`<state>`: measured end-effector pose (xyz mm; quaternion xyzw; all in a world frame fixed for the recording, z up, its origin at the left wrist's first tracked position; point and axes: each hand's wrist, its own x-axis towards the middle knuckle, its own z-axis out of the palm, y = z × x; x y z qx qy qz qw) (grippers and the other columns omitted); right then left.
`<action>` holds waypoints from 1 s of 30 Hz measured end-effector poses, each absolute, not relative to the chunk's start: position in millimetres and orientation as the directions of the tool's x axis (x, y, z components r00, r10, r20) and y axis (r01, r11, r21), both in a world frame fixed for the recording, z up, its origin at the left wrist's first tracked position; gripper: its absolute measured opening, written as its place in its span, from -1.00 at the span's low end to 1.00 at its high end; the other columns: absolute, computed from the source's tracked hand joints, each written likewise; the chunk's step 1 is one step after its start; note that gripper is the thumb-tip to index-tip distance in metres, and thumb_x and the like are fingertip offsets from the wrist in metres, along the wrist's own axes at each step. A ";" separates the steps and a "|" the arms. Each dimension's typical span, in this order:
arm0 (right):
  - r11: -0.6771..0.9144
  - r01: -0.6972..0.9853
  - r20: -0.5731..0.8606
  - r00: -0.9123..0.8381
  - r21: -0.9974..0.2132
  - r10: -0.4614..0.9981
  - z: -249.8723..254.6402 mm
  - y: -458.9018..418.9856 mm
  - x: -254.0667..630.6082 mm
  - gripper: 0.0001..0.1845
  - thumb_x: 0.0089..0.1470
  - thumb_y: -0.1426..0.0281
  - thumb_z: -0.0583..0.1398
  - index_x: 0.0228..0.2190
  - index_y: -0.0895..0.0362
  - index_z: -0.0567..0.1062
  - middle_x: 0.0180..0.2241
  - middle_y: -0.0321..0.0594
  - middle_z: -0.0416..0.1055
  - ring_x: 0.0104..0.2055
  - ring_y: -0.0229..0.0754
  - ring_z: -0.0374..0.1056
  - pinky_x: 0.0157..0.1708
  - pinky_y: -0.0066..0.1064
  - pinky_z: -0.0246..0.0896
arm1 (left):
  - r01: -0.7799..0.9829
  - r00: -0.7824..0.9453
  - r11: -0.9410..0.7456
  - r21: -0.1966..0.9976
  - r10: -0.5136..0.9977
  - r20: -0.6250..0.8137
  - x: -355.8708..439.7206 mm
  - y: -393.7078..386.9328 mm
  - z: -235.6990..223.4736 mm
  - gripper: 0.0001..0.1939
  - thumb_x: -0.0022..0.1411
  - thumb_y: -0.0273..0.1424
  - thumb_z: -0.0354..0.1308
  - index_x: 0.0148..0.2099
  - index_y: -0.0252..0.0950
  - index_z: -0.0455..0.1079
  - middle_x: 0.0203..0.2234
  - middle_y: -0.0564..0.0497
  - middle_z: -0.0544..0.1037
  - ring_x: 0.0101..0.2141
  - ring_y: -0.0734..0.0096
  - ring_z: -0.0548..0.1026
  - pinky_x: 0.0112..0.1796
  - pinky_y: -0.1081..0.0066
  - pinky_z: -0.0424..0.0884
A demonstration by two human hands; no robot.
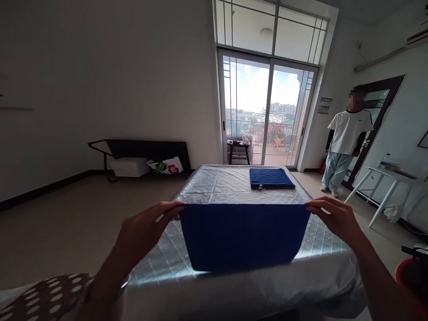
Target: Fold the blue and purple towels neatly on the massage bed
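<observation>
A dark blue rectangular cloth hangs upright in front of me, its top edge stretched straight. My left hand pinches its top left corner between thumb and fingers. At the top right corner my right hand grips in the same way. The cloth hangs over the near part of a mattress with a pale quilted cover. Farther off on the mattress lies a flat folded blue cloth with a small white tag on its near edge. The mattress area behind the held cloth is hidden.
Past the mattress is a glass sliding door with a small black stool by it. A person stands at the right near a white table. Along the left wall sits a black frame with a white box.
</observation>
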<state>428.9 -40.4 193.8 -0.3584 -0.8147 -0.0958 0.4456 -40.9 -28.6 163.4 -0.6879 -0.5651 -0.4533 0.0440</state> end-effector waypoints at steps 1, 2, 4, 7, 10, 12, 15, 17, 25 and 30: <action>0.717 0.675 0.781 -0.348 -0.175 0.518 195.7 -36.9 429.6 -0.82 0.23 0.18 0.22 -0.21 -0.09 0.61 -0.34 -0.28 0.61 -0.33 -0.18 0.53 -0.28 -0.35 0.48 | 0.808 -0.028 -0.377 0.453 0.744 0.667 -41.4 -23.8 166.0 -0.52 0.20 0.13 0.00 -0.18 -0.06 0.56 -0.46 0.11 0.62 -0.43 0.27 0.58 -0.37 0.42 0.40; 0.709 0.679 0.766 -0.350 -0.189 0.539 196.5 -31.1 429.9 -0.79 0.23 0.15 0.21 -0.22 -0.08 0.61 -0.35 -0.28 0.61 -0.34 -0.17 0.53 -0.29 -0.34 0.47 | 0.796 -0.001 -0.396 0.458 0.756 0.654 -41.2 -16.9 168.6 -0.52 0.19 0.12 0.01 -0.19 -0.07 0.56 -0.49 0.11 0.61 -0.46 0.28 0.56 -0.38 0.42 0.40; 0.693 0.683 0.729 -0.352 -0.228 0.587 195.2 -11.6 429.1 -0.72 0.23 0.09 0.18 -0.24 -0.06 0.62 -0.35 -0.27 0.60 -0.36 -0.18 0.52 -0.30 -0.35 0.46 | 0.772 0.056 -0.417 0.480 0.797 0.602 -37.7 3.0 174.1 -0.54 0.17 0.10 0.05 -0.23 -0.10 0.58 -0.57 0.11 0.56 -0.52 0.31 0.52 -0.39 0.42 0.38; 0.644 0.690 0.646 -0.331 -0.331 0.687 190.7 32.3 423.6 -0.63 0.22 0.04 0.17 -0.32 0.01 0.63 -0.38 -0.26 0.60 -0.45 -0.21 0.49 -0.36 -0.36 0.43 | 0.754 0.115 -0.405 0.517 0.857 0.503 -25.9 40.6 184.2 -0.59 0.15 0.02 0.11 -0.37 -0.17 0.56 -0.64 0.12 0.51 -0.58 0.38 0.46 -0.42 0.45 0.36; 0.568 0.707 0.584 -0.268 -0.420 0.766 194.4 76.9 414.0 -0.58 0.19 0.02 0.17 -0.38 0.07 0.63 -0.43 -0.26 0.58 -0.51 -0.20 0.47 -0.39 -0.35 0.41 | 0.756 0.107 -0.407 0.512 0.849 0.517 -13.7 73.1 198.9 -0.51 0.28 -0.07 -0.01 -0.32 -0.36 0.58 -0.56 0.17 0.50 -0.51 0.54 0.47 -0.33 0.52 0.32; 0.549 0.722 0.607 -0.225 -0.421 0.762 203.0 96.7 408.3 -0.61 0.20 0.04 0.18 -0.37 0.06 0.63 -0.44 -0.26 0.58 -0.46 -0.17 0.49 -0.34 -0.32 0.41 | 0.744 0.084 -0.420 0.521 0.831 0.550 -9.4 87.2 209.5 -0.42 0.34 -0.13 -0.15 -0.14 -0.51 0.55 -0.53 0.21 0.47 -0.45 0.59 0.48 -0.28 0.51 0.29; 0.565 0.729 0.697 -0.170 -0.387 0.697 212.3 104.9 404.8 -0.67 0.21 0.10 0.18 -0.33 0.04 0.63 -0.36 -0.23 0.61 -0.35 -0.12 0.52 -0.23 -0.27 0.42 | 0.698 0.000 -0.403 0.592 0.826 0.563 -9.9 96.7 215.7 -0.44 0.33 -0.10 -0.08 -0.04 -0.48 0.51 -0.61 0.19 0.50 -0.53 0.54 0.49 -0.36 0.50 0.34; 0.587 0.709 0.732 -0.146 -0.391 0.665 204.7 97.9 405.8 -0.69 0.21 0.11 0.18 -0.28 0.02 0.63 -0.30 -0.22 0.61 -0.31 -0.12 0.52 -0.22 -0.26 0.43 | 0.631 -0.068 -0.398 0.666 0.827 0.558 -13.3 95.2 204.9 -0.49 0.26 -0.06 0.03 -0.06 -0.39 0.51 -0.58 0.09 0.59 -0.54 0.44 0.53 -0.40 0.45 0.43; 0.536 0.562 0.511 -0.220 -0.630 0.831 48.5 40.3 408.5 -0.65 0.23 0.09 0.14 -0.28 0.03 0.63 -0.23 -0.16 0.59 -0.29 -0.12 0.53 -0.24 -0.25 0.49 | 0.281 -0.054 -0.072 0.957 0.994 0.091 -15.3 47.6 47.6 -0.35 -0.12 0.22 0.22 -0.33 -0.31 0.54 -0.49 -0.04 0.67 -0.38 0.16 0.65 -0.26 0.27 0.56; 0.387 0.614 0.314 -0.229 -0.687 0.921 -15.0 25.9 408.3 -0.64 0.22 0.15 0.13 -0.35 0.05 0.65 -0.24 -0.12 0.59 -0.22 -0.07 0.52 -0.11 -0.19 0.44 | 0.478 -0.087 0.081 0.875 0.995 -0.044 -5.7 31.7 -8.9 -0.36 -0.18 0.25 0.22 -0.47 -0.28 0.51 -0.60 0.00 0.61 -0.45 0.16 0.62 -0.37 0.35 0.48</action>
